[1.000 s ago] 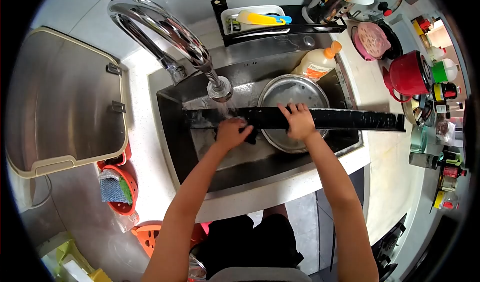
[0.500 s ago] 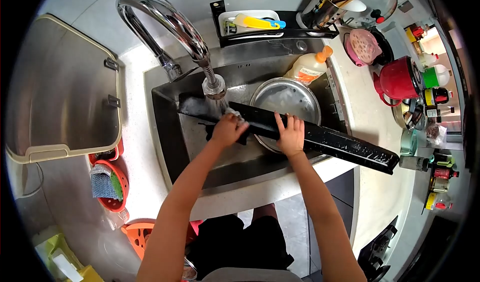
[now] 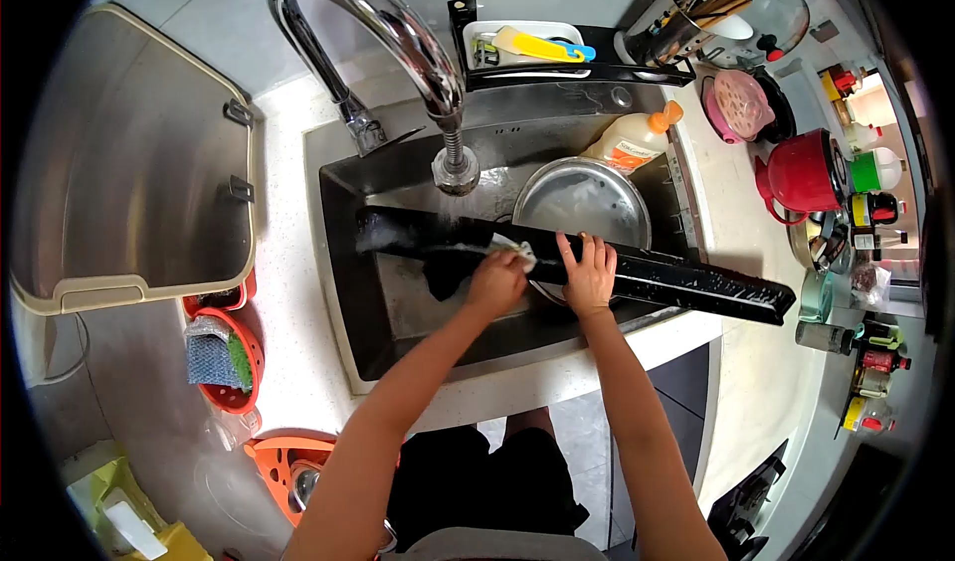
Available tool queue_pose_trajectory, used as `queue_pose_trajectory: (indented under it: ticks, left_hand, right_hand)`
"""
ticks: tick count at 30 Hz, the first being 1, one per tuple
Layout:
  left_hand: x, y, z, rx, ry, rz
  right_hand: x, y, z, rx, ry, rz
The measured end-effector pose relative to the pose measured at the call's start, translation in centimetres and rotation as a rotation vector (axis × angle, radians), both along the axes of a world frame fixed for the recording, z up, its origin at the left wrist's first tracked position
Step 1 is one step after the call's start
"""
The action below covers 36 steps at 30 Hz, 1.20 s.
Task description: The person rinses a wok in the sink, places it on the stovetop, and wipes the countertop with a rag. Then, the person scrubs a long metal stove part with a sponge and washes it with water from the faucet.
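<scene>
A long, wet black shelf-like strip (image 3: 686, 280) lies slantwise across the sink, its right end reaching over the counter. My left hand (image 3: 496, 282) is closed on a crumpled white cloth (image 3: 515, 253) and presses it to the strip's upper side. My right hand (image 3: 591, 280) grips the strip near its middle, fingers over the top. Water runs from the chrome faucet (image 3: 456, 168) onto the strip's left part. Under the strip a dark shape (image 3: 448, 277) shows, which I cannot make out.
In the steel sink (image 3: 343, 312) sit a round metal basin (image 3: 582, 198) and an orange-capped bottle (image 3: 629, 143). Behind stands a black rack (image 3: 637, 72) with a yellow-handled brush (image 3: 537, 46). A red pot (image 3: 804, 171) is at the right, red baskets (image 3: 257, 347) at the left.
My left hand has slid the white cloth rightward along the strip, out of the water stream and closer to my right hand. My right hand keeps its hold. The view has shifted slightly.
</scene>
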<state>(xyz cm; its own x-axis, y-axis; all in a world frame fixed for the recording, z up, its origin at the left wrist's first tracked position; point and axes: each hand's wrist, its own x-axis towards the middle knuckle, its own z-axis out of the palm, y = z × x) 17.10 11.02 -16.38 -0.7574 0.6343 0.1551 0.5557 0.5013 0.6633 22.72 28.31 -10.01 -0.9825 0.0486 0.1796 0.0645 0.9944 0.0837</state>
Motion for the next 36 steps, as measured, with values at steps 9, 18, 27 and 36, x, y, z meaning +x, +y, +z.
queue_pose_trajectory:
  ticks: [9, 18, 27, 36]
  left_hand:
    - [-3.7, -10.0, 0.0, -0.371, 0.170, 0.074]
    - [-4.2, -7.5, -5.0, -0.366, 0.118, 0.031]
    - [-5.2, 0.5, -0.6, 0.046, -0.130, 0.155]
    - [-10.1, -5.2, -6.0, -0.125, 0.061, 0.525]
  right_hand:
    - [-0.2, -1.0, 3.1, -0.058, -0.312, -0.001]
    - [-3.2, 4.5, 3.3, -0.174, -0.642, -0.060]
    - [1.4, 6.0, 5.0, -0.118, -0.225, -0.177]
    - [2.0, 6.7, 5.6, -0.067, -0.120, -0.183]
